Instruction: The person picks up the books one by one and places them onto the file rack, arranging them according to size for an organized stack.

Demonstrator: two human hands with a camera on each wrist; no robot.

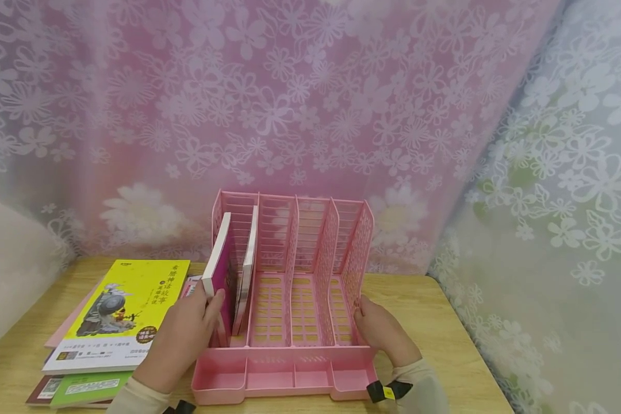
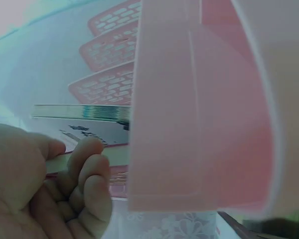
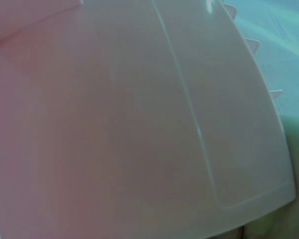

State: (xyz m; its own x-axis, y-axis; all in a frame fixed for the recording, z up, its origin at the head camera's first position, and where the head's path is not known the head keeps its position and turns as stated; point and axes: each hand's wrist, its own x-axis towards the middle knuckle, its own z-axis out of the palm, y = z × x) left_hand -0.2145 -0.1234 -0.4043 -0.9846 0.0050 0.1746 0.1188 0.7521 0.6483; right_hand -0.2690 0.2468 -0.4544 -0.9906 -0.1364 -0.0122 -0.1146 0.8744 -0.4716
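Observation:
A pink desktop file rack point(image 1: 283, 355) stands on the table, with upright dividers behind a row of shallow front trays. My left hand point(image 1: 183, 328) pinches the near edge of a purple-covered book point(image 1: 220, 261) upright in the leftmost slot. In the left wrist view, thumb and curled fingers of the left hand point(image 2: 65, 184) are on either side of that book's edge. Another thin book point(image 1: 246, 270) leans in the same slot, just right of it. At the rack's right side wall, my right hand point(image 1: 385, 329) grips the lower front edge; its fingertips are partly hidden.
Left of the rack lies a stack of books, a yellow-covered book point(image 1: 121, 313) on top and a green one point(image 1: 90, 386) below. The wooden table point(image 1: 434, 328) extends right of the rack. A pink floral curtain point(image 1: 290, 115) hangs behind, a pale one point(image 1: 559, 230) at right.

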